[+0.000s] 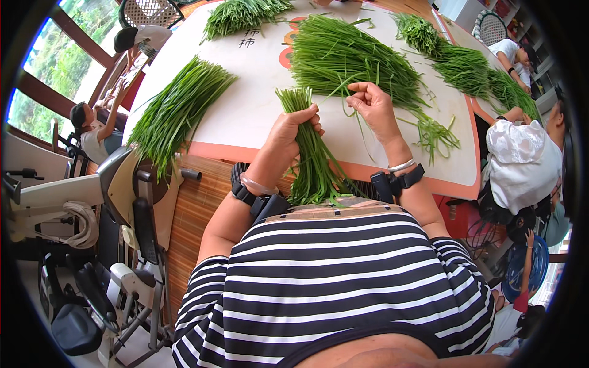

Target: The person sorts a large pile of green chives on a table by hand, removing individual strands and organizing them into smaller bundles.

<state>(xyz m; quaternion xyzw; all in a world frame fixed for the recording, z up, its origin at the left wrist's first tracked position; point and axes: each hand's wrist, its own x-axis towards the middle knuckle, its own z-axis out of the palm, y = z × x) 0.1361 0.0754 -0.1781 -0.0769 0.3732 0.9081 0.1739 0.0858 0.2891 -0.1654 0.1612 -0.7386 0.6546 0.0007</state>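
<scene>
My left hand (288,130) is closed around a bunch of green chives (314,161). The pale cut ends stick up above my fist, and the leaves hang down over the table's near edge to my lap. To its right, my right hand (375,111) is closed in a pinch, with a thin chive leaf (341,88) at its fingertips. Just beyond both hands lies a large pile of chives (350,58). Another chive bundle (181,110) rests at the left, its leaves drooping over the edge. Loose trimmings (437,135) lie right of my right hand.
The white table (245,122) has an orange border. More chives (245,17) lie at the far side, and a row of piles (463,67) runs along the right. Exercise equipment (132,276) stands at the left. Several people sit around, including one in white (521,162) at the right.
</scene>
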